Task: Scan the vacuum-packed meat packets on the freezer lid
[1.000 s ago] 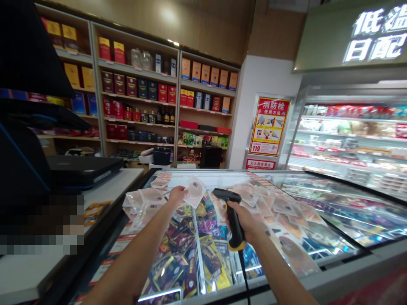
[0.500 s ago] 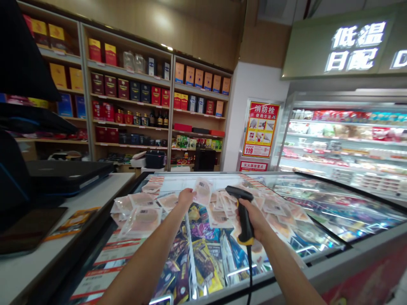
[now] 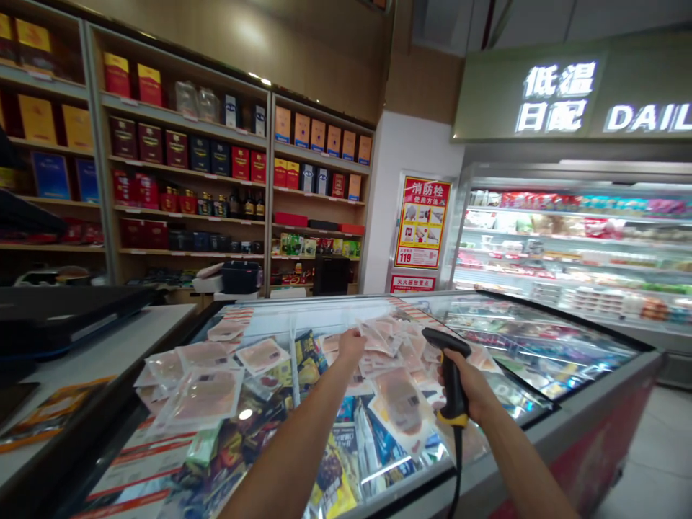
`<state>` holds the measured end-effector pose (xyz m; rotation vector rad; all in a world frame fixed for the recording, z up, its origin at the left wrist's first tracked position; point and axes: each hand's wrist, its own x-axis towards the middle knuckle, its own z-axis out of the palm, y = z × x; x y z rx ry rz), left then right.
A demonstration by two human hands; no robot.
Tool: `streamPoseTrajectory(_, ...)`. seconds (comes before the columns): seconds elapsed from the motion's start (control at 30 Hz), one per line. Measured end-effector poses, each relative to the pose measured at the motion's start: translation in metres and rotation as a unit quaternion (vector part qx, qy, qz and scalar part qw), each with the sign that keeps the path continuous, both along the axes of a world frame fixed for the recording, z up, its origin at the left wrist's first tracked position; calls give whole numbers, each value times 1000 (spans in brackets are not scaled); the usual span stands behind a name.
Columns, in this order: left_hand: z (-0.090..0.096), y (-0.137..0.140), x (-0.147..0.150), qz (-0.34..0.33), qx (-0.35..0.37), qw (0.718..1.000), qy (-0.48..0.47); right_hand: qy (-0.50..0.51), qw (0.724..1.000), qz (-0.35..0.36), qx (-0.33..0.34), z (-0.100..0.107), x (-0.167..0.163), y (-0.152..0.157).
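My right hand (image 3: 469, 386) is wrapped round the grip of a black and yellow barcode scanner (image 3: 453, 375), its head tilted up to the left and its cable hanging down. My left hand (image 3: 352, 344) reaches forward to the pile, fingers closed at the edge of a clear flat packet (image 3: 377, 337) with pale pink contents. More such packets lie loosely heaped under and around the scanner; one larger packet (image 3: 403, 404) with a dark label lies in front. Another group of packets (image 3: 208, 396) is spread on the left of the glass freezer lid.
The chest freezer (image 3: 589, 418) holds colourful bags under its glass. On the left, a counter (image 3: 162, 324) bears a black device (image 3: 70, 317) and an orange packet (image 3: 59, 411). Shelves of boxes (image 3: 189, 155) stand behind, and a lit open chiller (image 3: 573, 252) is at the right.
The view has turned right. My left hand has moved right with its packet, from above the gap to the right-hand pile. The scanner stays in my right hand, shifted slightly right.
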<state>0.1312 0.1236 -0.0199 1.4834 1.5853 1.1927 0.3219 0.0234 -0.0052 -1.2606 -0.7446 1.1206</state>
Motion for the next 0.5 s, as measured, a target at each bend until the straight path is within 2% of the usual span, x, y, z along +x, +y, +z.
streamPoseTrajectory(0.17,1,-2,11,-37,-23,996,81,2,999,-39,-13,-3,15,-2)
streamPoseTrajectory(0.27,0,1,-2,-29,-35,990,133,5,998,-54,-20,-4,19,-3)
streamPoseTrajectory(0.4,-2,3,-54,17,-49,977,209,6,999,-47,-24,-7,15,-1)
streamPoseTrajectory(0.5,-4,-2,-109,92,-63,957,269,-4,999,-27,-23,-8,3,1)
